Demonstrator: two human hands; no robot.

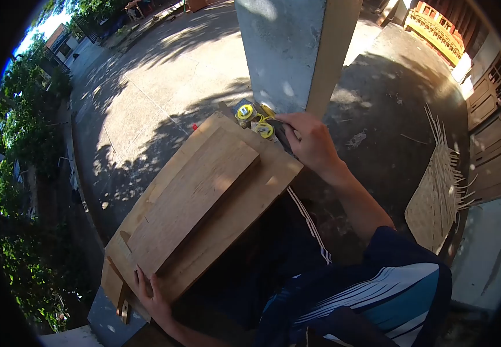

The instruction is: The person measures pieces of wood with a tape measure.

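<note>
A thick wooden board [195, 199] lies on a wider wooden plank [262, 180], both slanting across the view in front of me. At the near end of the board is my left hand [153, 298], its fingers stretched out and touching the board's end. My right hand [311, 141] is beyond the far end of the plank, with its fingers curled. What they close on is mostly hidden. Just left of it are a yellow tape measure [243, 111] and a second round yellow item [264, 129], among other small things too cluttered to tell apart.
A concrete pillar [282, 52] rises right behind the tools. To the right lies a woven mat [435, 194] with loose strips. A carved wooden bench [435, 32] stands at the back right, near wooden doors [493, 130]. Green plants [28, 231] line the left side.
</note>
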